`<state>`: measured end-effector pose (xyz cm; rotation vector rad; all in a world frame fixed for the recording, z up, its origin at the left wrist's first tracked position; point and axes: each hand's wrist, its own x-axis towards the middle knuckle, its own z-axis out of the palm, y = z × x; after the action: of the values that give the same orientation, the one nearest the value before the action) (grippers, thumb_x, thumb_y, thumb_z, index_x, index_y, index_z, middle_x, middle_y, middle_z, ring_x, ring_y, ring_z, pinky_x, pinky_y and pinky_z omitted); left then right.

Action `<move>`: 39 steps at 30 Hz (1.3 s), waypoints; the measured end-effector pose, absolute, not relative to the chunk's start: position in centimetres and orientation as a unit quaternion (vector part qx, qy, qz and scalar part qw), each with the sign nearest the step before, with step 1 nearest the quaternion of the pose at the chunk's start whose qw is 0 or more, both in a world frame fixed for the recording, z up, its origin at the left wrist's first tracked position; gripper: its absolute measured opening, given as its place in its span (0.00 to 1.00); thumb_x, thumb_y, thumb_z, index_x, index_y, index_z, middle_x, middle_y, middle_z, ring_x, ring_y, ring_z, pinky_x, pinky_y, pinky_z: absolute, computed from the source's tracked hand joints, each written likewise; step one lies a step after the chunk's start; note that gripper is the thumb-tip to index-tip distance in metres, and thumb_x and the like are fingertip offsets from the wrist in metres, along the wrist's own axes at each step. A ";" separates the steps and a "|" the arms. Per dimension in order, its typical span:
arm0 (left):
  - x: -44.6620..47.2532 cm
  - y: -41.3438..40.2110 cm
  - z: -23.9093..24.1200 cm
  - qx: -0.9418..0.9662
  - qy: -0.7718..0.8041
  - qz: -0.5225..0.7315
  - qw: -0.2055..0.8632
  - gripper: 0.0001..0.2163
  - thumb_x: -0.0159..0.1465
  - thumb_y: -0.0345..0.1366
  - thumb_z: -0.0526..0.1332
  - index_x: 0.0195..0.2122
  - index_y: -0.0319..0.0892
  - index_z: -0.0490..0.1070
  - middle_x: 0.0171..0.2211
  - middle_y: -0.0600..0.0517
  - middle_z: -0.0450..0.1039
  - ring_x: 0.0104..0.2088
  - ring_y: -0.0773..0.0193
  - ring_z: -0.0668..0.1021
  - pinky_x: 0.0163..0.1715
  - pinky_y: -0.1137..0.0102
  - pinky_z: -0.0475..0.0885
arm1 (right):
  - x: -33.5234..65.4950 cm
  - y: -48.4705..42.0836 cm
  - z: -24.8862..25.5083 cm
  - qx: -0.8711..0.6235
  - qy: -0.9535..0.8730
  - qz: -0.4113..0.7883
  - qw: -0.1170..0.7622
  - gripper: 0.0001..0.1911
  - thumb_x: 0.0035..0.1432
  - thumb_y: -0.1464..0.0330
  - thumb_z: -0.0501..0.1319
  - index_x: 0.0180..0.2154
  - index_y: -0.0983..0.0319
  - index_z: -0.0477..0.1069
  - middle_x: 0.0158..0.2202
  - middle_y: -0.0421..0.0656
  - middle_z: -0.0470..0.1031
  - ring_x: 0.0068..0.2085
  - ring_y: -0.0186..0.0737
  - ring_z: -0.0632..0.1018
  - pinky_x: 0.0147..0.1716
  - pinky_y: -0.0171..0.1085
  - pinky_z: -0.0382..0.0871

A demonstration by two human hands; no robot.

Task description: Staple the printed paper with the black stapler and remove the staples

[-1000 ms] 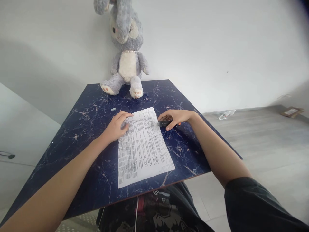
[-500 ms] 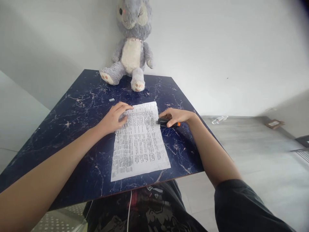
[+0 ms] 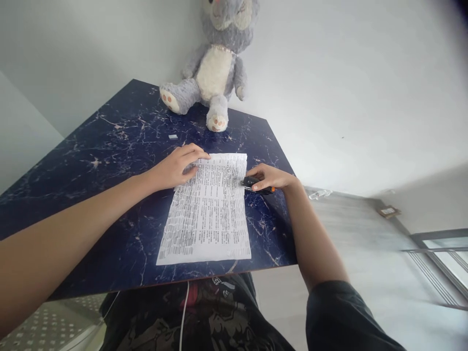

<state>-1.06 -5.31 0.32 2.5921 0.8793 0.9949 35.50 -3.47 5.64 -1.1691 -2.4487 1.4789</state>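
A printed sheet of paper (image 3: pixel 215 209) lies on the dark blue marbled table, its rows of text covering most of it. My left hand (image 3: pixel 185 163) rests on its upper left edge, fingers stretched and thumb apart. At the right edge of the sheet, my right hand (image 3: pixel 268 176) grips a small black stapler (image 3: pixel 252 182) with an orange end. The stapler's front meets the paper's edge; whether the paper is between its jaws I cannot tell. Beyond my left hand lies a small pale blue strip (image 3: pixel 173 137).
A large grey and white plush toy (image 3: pixel 215 73) sits at the back of the table (image 3: pixel 120 234), against the wall. A white cable (image 3: pixel 185 317) hangs over my lap. On the floor at right are a clear plastic item (image 3: pixel 320 194) and a brown box (image 3: pixel 388 211).
The view has turned and tilted a little. The stapler has rolled slightly in my right hand, showing a metallic strip along its side. My left hand stays at the paper's upper left.
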 end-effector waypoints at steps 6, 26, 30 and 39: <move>-1.0 -5.2 0.1 0.884 0.298 0.334 0.133 0.19 0.69 0.30 0.58 0.61 0.50 0.71 0.57 0.47 0.71 0.61 0.50 0.73 0.66 0.47 0.63 | 35.1 -3.7 5.8 -0.394 -0.789 0.471 0.025 0.26 0.48 0.48 0.76 0.45 0.55 0.86 0.32 0.41 0.80 0.39 0.44 0.79 0.37 0.39 0.75; -1.0 -5.2 0.1 0.895 0.265 0.342 0.107 0.20 0.70 0.28 0.57 0.61 0.49 0.70 0.56 0.47 0.71 0.58 0.53 0.75 0.65 0.51 0.65 | 34.3 -3.6 5.9 -0.361 -0.784 0.505 0.013 0.21 0.53 0.53 0.75 0.45 0.56 0.85 0.35 0.41 0.81 0.41 0.43 0.79 0.43 0.39 0.72; -1.1 -5.2 0.1 0.894 0.273 0.341 0.100 0.20 0.69 0.27 0.57 0.60 0.48 0.70 0.56 0.46 0.72 0.58 0.53 0.75 0.64 0.51 0.65 | 33.6 -4.0 6.1 -0.385 -0.787 0.482 0.014 0.20 0.53 0.51 0.74 0.40 0.59 0.84 0.29 0.39 0.75 0.33 0.38 0.71 0.36 0.39 0.66; -1.2 -5.0 0.0 0.897 0.288 0.321 0.099 0.20 0.68 0.27 0.58 0.60 0.48 0.72 0.55 0.46 0.71 0.57 0.52 0.75 0.63 0.51 0.65 | 32.9 -4.8 6.8 -0.374 -0.799 0.470 -0.003 0.20 0.54 0.50 0.74 0.28 0.60 0.78 0.22 0.35 0.63 0.26 0.32 0.60 0.28 0.37 0.55</move>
<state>-1.17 -4.98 0.00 2.6528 0.8517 0.9501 32.85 -4.80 6.82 -1.1778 -2.5154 1.4791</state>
